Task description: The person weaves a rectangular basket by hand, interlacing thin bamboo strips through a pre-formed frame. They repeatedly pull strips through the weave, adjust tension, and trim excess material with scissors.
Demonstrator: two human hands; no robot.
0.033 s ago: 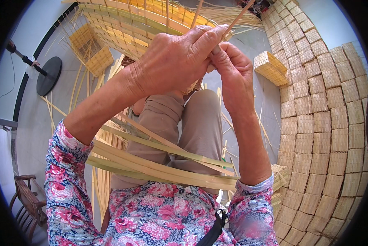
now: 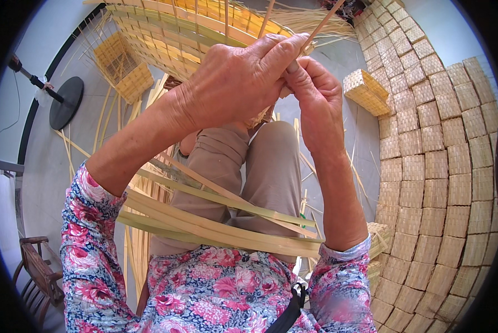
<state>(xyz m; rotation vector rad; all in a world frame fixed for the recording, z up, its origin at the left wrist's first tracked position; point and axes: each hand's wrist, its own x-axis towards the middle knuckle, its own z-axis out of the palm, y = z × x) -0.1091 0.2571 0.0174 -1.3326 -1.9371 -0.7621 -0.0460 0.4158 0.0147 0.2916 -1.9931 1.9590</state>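
Observation:
A large, partly woven yellow bamboo basket point(image 2: 166, 33) with loose upright stakes is at the top of the head view, above my legs. My left hand point(image 2: 243, 75) is closed at its near edge, fingers bent around a thin bamboo strip point(image 2: 324, 22) that sticks up to the upper right. Just below, my right hand point(image 2: 315, 100) pinches the same area with thumb and fingers; their exact grip is partly hidden by each other. Long pale and greenish bamboo strips point(image 2: 215, 221) lie across my lap.
Stacked small woven baskets point(image 2: 432, 211) line the right side, with a single yellow basket point(image 2: 365, 91) beside them. Another basket point(image 2: 121, 61), a black round stand base point(image 2: 66, 102) and a wooden chair point(image 2: 41, 263) are at left. Loose strips point(image 2: 315, 28) litter the grey floor point(image 2: 349, 66).

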